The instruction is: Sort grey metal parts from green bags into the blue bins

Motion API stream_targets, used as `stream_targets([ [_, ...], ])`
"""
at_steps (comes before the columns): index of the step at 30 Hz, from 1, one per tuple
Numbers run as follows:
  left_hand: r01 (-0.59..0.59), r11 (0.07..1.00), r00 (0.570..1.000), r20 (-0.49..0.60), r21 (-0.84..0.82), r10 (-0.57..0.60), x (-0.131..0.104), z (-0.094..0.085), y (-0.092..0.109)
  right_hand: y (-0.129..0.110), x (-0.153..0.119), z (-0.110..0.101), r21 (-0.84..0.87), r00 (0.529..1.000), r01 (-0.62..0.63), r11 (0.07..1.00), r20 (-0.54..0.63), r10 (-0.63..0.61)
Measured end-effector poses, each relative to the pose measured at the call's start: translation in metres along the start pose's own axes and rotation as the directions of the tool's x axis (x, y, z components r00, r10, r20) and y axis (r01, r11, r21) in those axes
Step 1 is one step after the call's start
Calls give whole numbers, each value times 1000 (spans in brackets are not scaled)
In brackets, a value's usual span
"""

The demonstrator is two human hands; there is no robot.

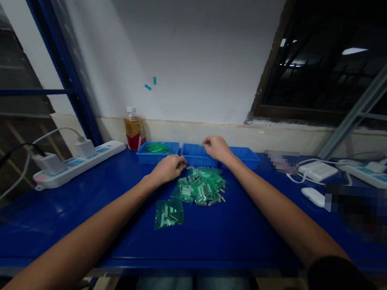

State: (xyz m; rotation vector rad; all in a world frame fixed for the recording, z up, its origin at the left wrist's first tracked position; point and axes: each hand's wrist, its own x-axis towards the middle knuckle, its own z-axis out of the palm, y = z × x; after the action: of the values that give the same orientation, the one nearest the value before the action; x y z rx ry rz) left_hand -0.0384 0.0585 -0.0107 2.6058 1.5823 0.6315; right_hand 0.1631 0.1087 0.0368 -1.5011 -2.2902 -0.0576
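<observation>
My left hand (170, 167) is closed with curled fingertips, just in front of the left blue tray (157, 160) and beside the pile. Whatever it holds, if anything, is too small to make out. Over the middle blue tray (192, 160) hangs my right hand (217, 148), thumb and fingers pinched together; a tiny thing may be at the tips, but I cannot name it. Between my forearms lies a pile of green-tinted plastic bags (205, 186) with small silvery cylindrical parts. One separate bag (169, 213) of such parts lies nearer me. Green bags (157, 148) fill the left tray.
A drink bottle (134, 129) stands behind the left tray. A white power strip (81, 163) with plugs lies on the left. On the right are a white adapter (318, 171) with a cable, a white oval object (313, 197) and another power strip (375, 173).
</observation>
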Motion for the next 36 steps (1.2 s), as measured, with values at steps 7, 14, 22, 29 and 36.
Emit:
stream_targets([
  [7,110,991,991,68,80,-116,1,7,5,-20,47,28,-38,971,-26,999,235,35],
  [14,98,994,995,-28,-49,-100,-14,-3,-3,-25,7,20,-12,999,33,999,23,-33],
  [22,-59,956,996,-84,-289,36,-22,-14,33,-33,-89,20,120,881,443,888,-243,-407],
  [29,-11,966,998,-61,-259,-5,-21,-21,29,-29,-83,12,119,885,402,908,-303,-353],
  [36,-7,998,979,203,-63,20,-21,-19,4,4,-37,2,-54,986,89,995,-139,-95],
])
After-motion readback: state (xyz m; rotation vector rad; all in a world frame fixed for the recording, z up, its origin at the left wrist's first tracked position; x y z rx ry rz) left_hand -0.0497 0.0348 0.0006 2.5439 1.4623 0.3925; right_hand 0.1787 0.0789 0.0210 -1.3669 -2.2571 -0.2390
